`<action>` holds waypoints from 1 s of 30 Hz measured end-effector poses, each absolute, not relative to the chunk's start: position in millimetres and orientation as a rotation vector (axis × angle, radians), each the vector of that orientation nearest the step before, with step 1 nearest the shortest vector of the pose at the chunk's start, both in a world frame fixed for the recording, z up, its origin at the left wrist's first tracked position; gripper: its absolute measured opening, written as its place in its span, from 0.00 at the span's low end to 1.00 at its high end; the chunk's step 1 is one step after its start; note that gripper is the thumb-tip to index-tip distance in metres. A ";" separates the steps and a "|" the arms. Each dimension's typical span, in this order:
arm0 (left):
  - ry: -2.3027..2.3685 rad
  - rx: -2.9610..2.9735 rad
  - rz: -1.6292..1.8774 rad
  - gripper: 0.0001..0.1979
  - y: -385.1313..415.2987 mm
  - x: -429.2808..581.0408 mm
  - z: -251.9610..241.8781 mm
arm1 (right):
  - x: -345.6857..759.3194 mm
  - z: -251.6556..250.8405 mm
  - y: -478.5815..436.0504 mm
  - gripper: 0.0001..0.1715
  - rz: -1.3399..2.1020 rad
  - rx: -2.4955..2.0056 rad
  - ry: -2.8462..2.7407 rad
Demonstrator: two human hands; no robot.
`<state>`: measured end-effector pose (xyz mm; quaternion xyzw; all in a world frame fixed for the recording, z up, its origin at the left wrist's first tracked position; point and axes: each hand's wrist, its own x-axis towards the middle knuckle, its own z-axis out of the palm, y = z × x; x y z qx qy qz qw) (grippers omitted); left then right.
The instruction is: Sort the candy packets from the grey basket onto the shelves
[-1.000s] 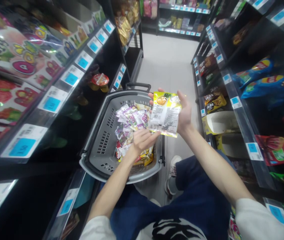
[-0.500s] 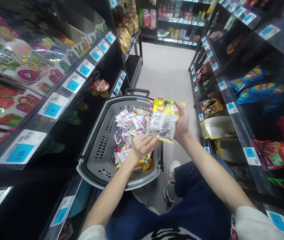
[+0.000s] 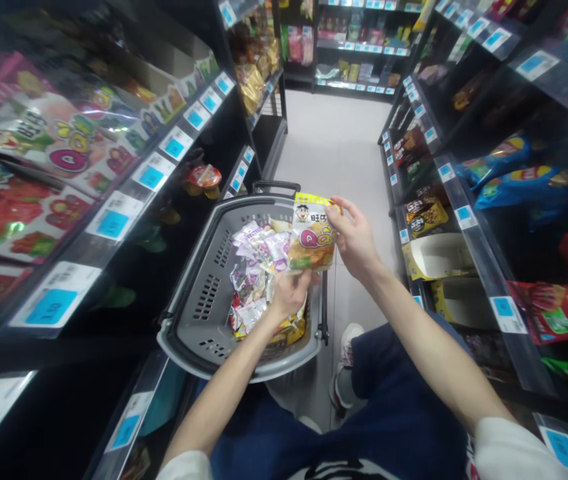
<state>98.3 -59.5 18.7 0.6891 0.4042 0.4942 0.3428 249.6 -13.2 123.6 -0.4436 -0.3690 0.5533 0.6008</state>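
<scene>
A yellow and white bag of gummy candy (image 3: 313, 233) is held up over the right side of a grey shopping basket (image 3: 191, 333), its printed front facing me. My right hand (image 3: 354, 233) grips the bag's right edge near the top, thumb on the front. At the bottom edge, my left hand (image 3: 291, 293) pinches the bag with its fingers closed. Beneath and beside the bag, the basket holds a heap of small snack packets (image 3: 259, 267), mostly white and purple, with red and yellow ones nearer me. The bag and my left hand hide part of the heap.
Shelves with price tags (image 3: 57, 303) run close along the left, holding pink and red candy bags (image 3: 19, 127). On the right shelves lie blue chip bags (image 3: 519, 177) and a red bag (image 3: 559, 310). The grey aisle floor (image 3: 334, 133) leads to a back shelf.
The bag has been flipped from its printed back to its front and now stands more upright. My right hand has shifted from behind the bag to its right edge.
</scene>
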 end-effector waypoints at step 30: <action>0.867 0.988 1.361 0.22 -49.9 106.8 17.4 | 261.3 116.9 -5.9 0.25 1.321 -1.113 -0.653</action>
